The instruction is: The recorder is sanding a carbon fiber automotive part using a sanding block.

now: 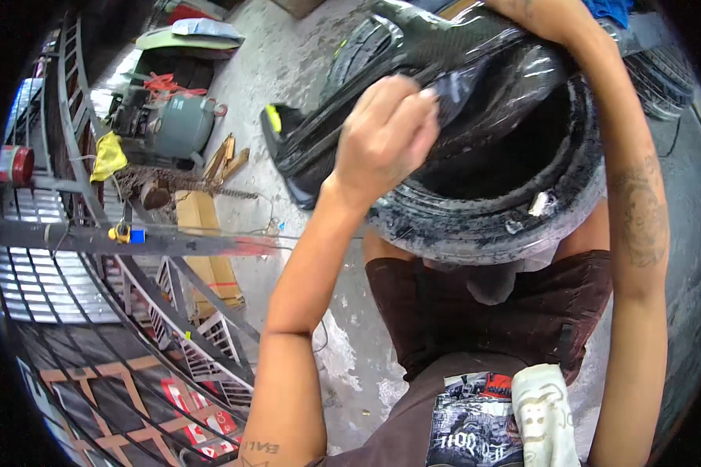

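A glossy black panel with a woven, carbon-like pattern lies across an old tyre in front of my legs. My left hand, slightly blurred, is closed just over the panel's near left part. Whatever its fingers hold, if anything, is hidden. My right arm reaches round the tyre's right side. Only part of my right hand shows at the top edge, over the panel's far side, and its fingers are out of sight. White scraps stick to the tyre's near rim.
More tyres stand at the far right. Leftward are a grey air-compressor-like machine, a yellow cloth, a chain and a long cardboard box. A metal lattice frame runs along the left. Concrete floor lies between.
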`<act>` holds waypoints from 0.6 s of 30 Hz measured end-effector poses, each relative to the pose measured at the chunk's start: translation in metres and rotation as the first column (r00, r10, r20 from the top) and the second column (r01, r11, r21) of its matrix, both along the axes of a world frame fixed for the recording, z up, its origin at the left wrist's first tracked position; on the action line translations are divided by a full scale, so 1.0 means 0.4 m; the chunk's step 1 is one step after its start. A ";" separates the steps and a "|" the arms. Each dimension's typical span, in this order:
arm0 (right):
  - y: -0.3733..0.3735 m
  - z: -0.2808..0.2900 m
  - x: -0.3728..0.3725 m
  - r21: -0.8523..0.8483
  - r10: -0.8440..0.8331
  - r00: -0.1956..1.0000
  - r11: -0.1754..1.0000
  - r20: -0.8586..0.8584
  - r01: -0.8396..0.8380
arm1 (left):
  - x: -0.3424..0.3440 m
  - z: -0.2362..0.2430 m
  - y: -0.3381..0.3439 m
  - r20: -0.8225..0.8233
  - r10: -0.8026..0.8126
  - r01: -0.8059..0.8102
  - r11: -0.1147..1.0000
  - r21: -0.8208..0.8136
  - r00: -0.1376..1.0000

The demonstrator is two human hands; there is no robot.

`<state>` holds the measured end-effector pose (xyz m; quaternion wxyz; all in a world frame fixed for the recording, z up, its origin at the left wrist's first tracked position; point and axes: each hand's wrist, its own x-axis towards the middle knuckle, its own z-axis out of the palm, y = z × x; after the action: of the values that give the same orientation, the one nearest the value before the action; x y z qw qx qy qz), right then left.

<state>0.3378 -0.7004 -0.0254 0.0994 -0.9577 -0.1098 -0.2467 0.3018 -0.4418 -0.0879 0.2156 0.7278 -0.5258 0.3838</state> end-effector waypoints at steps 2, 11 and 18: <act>-0.012 0.004 -0.004 -0.012 -0.013 1.000 1.000 -0.016 0.013 | 0.009 0.011 -0.031 0.003 -0.058 0.058 0.998 -0.006 0.998; -0.010 0.014 -0.007 0.010 0.007 1.000 1.000 0.006 -0.007 | 0.004 0.007 -0.018 0.010 -0.045 0.045 0.999 -0.021 0.999; 0.010 0.018 -0.047 0.047 -0.010 0.998 0.999 0.066 0.007 | 0.000 0.020 -0.033 0.003 -0.045 0.045 0.999 0.023 0.999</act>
<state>0.3192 -0.6965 -0.0181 0.1170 -0.9469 -0.1033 -0.2812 0.3017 -0.4552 -0.0801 0.2150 0.7177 -0.5466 0.3739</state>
